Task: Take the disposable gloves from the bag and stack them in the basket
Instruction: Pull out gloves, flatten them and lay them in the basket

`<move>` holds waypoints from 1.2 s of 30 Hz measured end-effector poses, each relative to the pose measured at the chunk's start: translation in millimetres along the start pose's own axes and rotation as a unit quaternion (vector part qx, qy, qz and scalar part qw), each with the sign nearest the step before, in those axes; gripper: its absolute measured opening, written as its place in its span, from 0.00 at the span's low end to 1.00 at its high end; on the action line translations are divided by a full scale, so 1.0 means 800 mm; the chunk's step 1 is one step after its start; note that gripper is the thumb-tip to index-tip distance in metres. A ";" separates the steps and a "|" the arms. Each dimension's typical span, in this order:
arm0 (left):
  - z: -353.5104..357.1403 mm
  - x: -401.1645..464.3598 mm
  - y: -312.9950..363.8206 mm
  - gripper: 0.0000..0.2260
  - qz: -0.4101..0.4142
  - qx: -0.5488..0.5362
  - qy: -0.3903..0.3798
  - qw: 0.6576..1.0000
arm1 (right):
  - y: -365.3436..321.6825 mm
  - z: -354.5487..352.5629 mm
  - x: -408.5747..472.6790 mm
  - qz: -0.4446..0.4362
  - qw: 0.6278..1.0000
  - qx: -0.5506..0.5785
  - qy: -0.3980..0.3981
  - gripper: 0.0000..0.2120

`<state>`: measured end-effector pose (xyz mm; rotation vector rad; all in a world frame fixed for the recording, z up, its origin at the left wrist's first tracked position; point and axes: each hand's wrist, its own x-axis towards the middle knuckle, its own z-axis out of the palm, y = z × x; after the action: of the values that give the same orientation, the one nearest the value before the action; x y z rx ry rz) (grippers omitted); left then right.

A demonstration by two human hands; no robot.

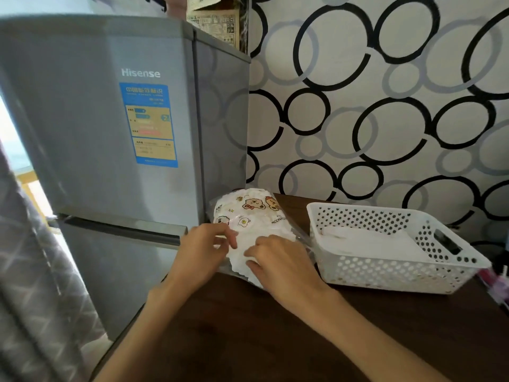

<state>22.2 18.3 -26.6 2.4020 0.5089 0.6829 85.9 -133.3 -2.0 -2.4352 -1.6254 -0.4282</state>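
both hands are on the clear cartoon-print bag (249,213) of gloves (242,257) lying on the dark table (261,340) by the fridge (110,133), left hand (205,250) pinching the plastic, right hand (281,261) curled gripping the white stack, white basket (396,274) just right with some white ones already inside

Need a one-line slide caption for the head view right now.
Both hands, left and right, work at the printed bag of gloves beside the white basket on the dark table.
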 end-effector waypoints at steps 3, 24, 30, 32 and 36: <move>0.002 -0.008 0.003 0.16 0.001 -0.012 0.035 0.999 | 0.010 0.027 0.018 -0.002 0.996 -0.089 -0.030 0.13; -0.002 -0.016 0.010 0.24 0.079 0.056 -0.065 0.993 | 0.054 -0.047 0.030 0.148 0.894 0.409 -0.105 0.07; 0.004 0.008 0.016 0.12 0.094 0.018 0.050 0.994 | 0.059 -0.056 0.026 0.155 0.890 0.429 -0.010 0.09; 0.003 0.013 0.018 0.16 0.102 0.025 0.046 0.993 | 0.056 -0.055 0.022 0.135 0.888 0.440 -0.005 0.07; 0.001 0.014 0.023 0.17 0.122 0.081 0.026 0.989 | 0.050 -0.053 0.017 0.115 0.870 0.476 0.058 0.05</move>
<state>35.5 9.6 -11.9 2.6330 0.3035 0.8387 122.0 -150.3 42.7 -1.7367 -1.0685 0.2353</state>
